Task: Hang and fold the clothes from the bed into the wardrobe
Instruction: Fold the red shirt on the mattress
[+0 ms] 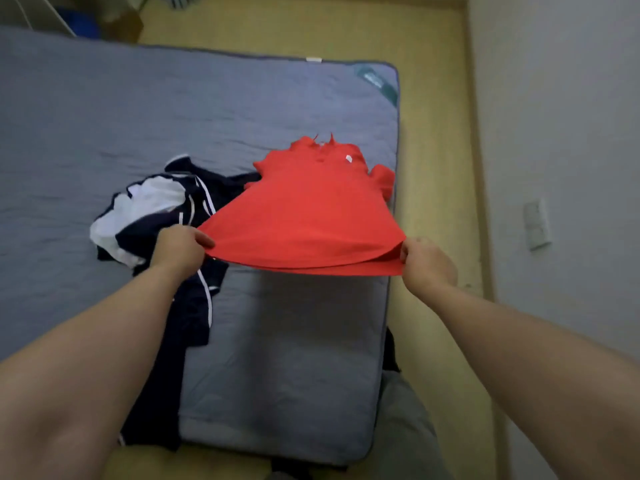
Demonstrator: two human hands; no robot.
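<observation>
Over the near right part of the grey-blue quilted mattress point(173, 109), a red short-sleeved polo shirt of soft knit fabric point(311, 209) is stretched between both hands. The left hand point(180, 249) pinches the left corner of the hem, fingers and thumb curled on the cloth. The right hand point(427, 261) pinches the right corner the same way, so the hem is lifted and taut while the collar end rests on the mattress farther off. The shirt's long axis runs straight away from the person, hem nearest, collar farthest, and neither hand is plainly nearer than the other. Any laying flat or folding would, I judge, go forward along that axis. Just left of the shirt, partly under its edge, lies a crumpled heap of dark navy and white clothes with white stripes point(162, 216), trailing towards the mattress's near edge. Right of the mattress runs pale wooden floor point(433, 133), then a white wall point(571, 133) bearing a white switch plate point(536, 223)
</observation>
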